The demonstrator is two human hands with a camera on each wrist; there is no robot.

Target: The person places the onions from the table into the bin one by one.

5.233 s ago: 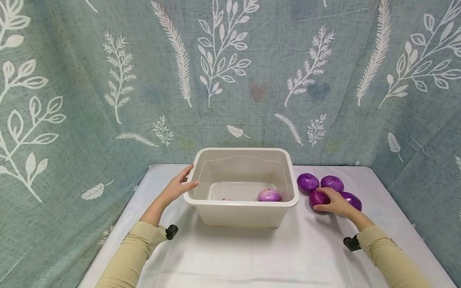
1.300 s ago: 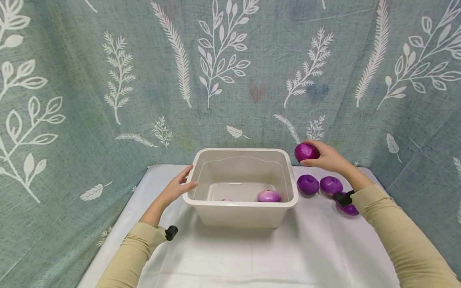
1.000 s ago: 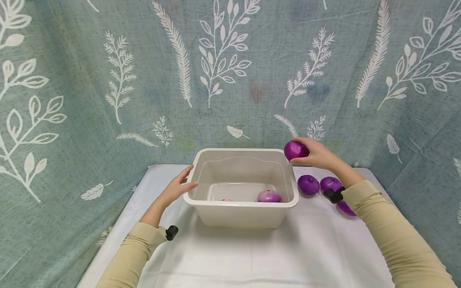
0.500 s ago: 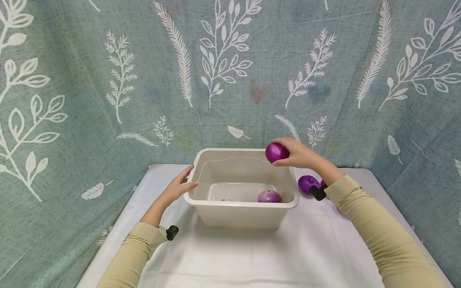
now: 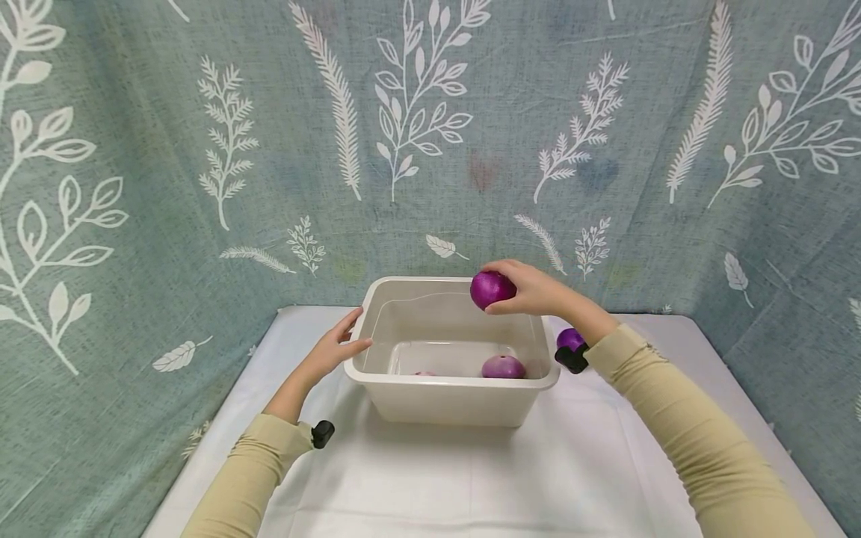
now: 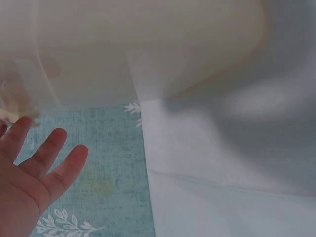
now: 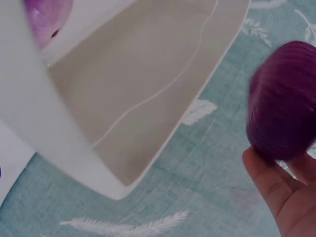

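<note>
A dark purple onion (image 5: 492, 290) is gripped by my right hand (image 5: 531, 290), raised above the back right part of a beige plastic tub (image 5: 444, 403). In the right wrist view the same onion (image 7: 284, 101) sits between fingertips and thumb, outside the tub's far wall line. My left hand (image 5: 329, 350) is at the tub's left rim, fingers spread and fairly straight; the left wrist view shows those fingers (image 6: 54, 153) beside the tub wall. Inside the tub lies a paler purple onion (image 5: 503, 367) at the right, and a sliver of another onion (image 5: 424, 373) shows over the front wall.
Another purple onion (image 5: 570, 340) stands right of the tub, partly behind the right wrist's black camera (image 5: 572, 359). The right forearm hides the area beyond it. A white cloth covers the table (image 5: 430, 478); a green leaf-patterned curtain (image 5: 471, 149) hangs close behind.
My right hand took the dark onion from the group at the right, lifted it and carried it left over the tub. My left hand has stayed at the rim.
</note>
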